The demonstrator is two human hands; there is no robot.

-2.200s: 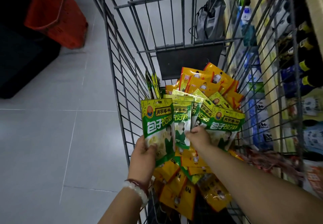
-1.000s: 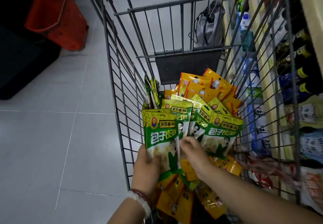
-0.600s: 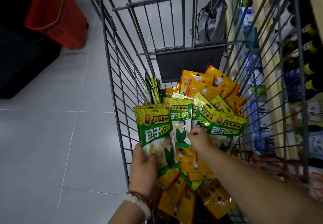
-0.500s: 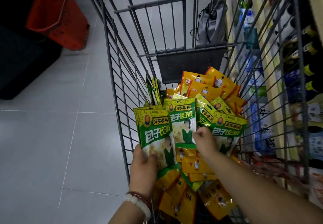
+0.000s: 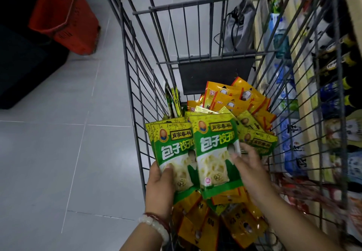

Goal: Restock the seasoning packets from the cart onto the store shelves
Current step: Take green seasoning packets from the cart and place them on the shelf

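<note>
My left hand (image 5: 159, 188) grips a green packet stack (image 5: 172, 152); my right hand (image 5: 252, 170) pinches another green packet (image 5: 215, 152) beside it

L hand (image 5: 159, 184) thumb-clamped, R hand (image 5: 249, 165) fingers (image 5: 234, 157) pinching; both forearms extended fwd.

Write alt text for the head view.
Over a wire cart of orange packets, the left hand holds green packets; the right hand grips another green packet beside them.
</note>
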